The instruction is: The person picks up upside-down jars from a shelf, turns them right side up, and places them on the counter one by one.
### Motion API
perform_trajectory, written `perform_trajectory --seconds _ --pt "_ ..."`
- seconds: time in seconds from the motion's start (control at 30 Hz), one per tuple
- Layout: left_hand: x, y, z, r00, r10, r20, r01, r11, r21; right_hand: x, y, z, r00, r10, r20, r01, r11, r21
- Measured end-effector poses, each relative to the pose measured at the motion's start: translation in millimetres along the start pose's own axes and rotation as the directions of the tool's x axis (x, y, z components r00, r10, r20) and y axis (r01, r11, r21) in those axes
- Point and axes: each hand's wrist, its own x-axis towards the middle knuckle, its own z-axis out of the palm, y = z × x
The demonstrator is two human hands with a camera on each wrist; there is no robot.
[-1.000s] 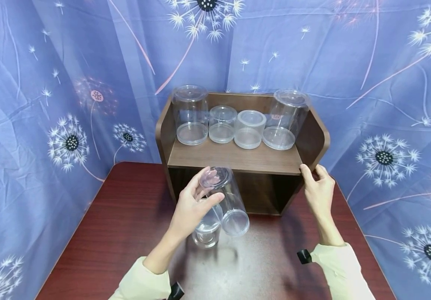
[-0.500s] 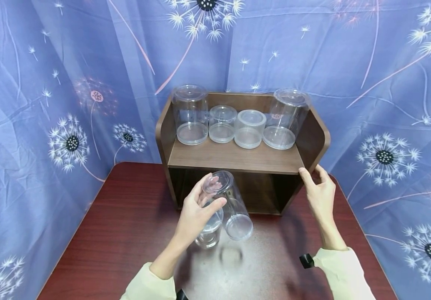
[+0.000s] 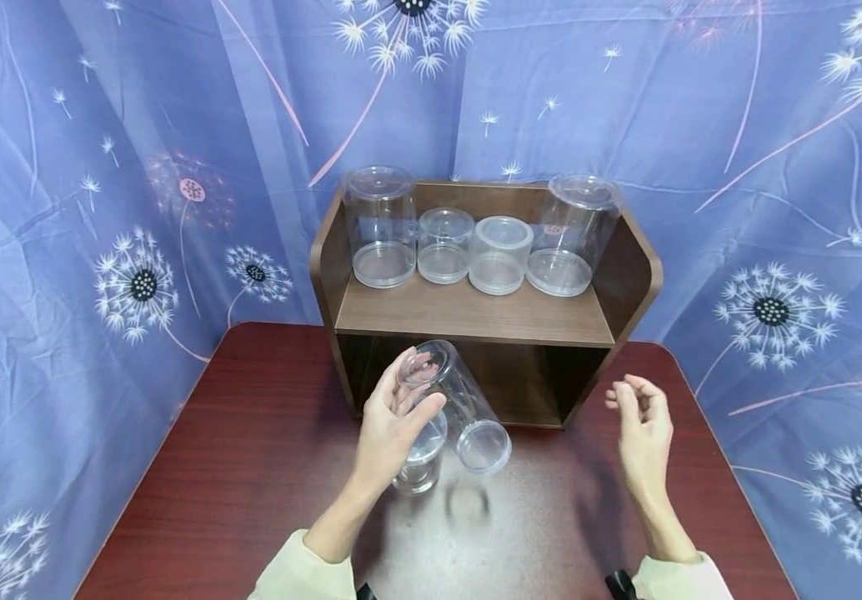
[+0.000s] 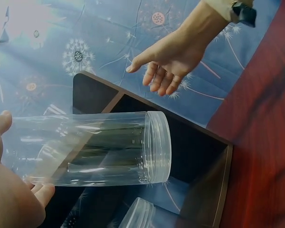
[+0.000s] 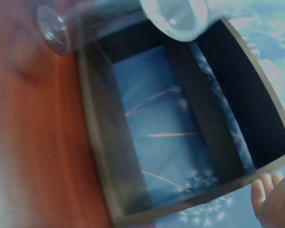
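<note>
My left hand (image 3: 386, 425) grips a tall clear plastic jar (image 3: 468, 404) by its upper end, thumb on one side and fingers on the other. The jar tilts in the air before the lower opening of a brown two-tier shelf (image 3: 476, 321), its lidded end toward the lower right. In the left wrist view the jar (image 4: 99, 147) looks see-through, with a screw-type rim. Partly behind the left hand, another clear jar (image 3: 419, 471) stands on the table. My right hand (image 3: 644, 433) hovers right of the shelf, fingers loosely bent, holding nothing; the left wrist view shows it apart from the shelf.
On the upper tier stand two tall clear jars, left (image 3: 382, 267) and right (image 3: 560, 275), with two short ones (image 3: 444, 258) between them. The dark-red table (image 3: 266, 450) bears the shelf. A blue dandelion-patterned curtain (image 3: 251, 167) surrounds it.
My right hand has left the shelf's right side and drawn back slightly toward me. The jar in my left hand has shifted a little rightward, its lower end swinging right.
</note>
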Motion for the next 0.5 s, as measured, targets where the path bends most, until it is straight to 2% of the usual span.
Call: perform_trajectory --seconds 0.07,0.13,0.2,0.27,0.37,0.4,0.5 --pt "-0.8 -1.5 0.1 1.000 0.004 -0.002 -0.004 1.000 -0.018 -11 2 -1 0.995 -0.025 0.100 0.024 1.000 0.007" --pt "-1.6 -2.8 0.6 1.000 0.006 0.003 -0.006 1.000 -0.030 -21 5 -1 0.972 -0.067 0.224 0.061 0.998 0.034" --pt "-2.4 -3.8 1.4 1.000 0.003 0.006 -0.003 0.999 -0.035 -31 9 -1 0.925 -0.130 0.358 0.107 0.991 0.081" --pt "-3.3 -4.4 2.3 1.000 0.000 0.010 0.001 0.999 -0.043 -40 13 0 0.861 -0.193 0.471 0.159 0.981 0.111" --pt "-4.7 -5.3 3.6 1.000 -0.003 0.011 0.003 0.997 -0.073 -53 20 2 0.772 -0.242 0.588 0.201 0.970 0.136" --pt "-5.1 -5.5 3.8 1.000 -0.002 0.011 0.003 0.996 -0.084 -57 22 3 0.754 -0.242 0.610 0.206 0.970 0.131" --pt "-6.3 -6.4 4.1 1.000 -0.003 0.015 0.005 0.992 -0.123 -66 27 6 0.725 -0.218 0.653 0.188 0.975 0.116"
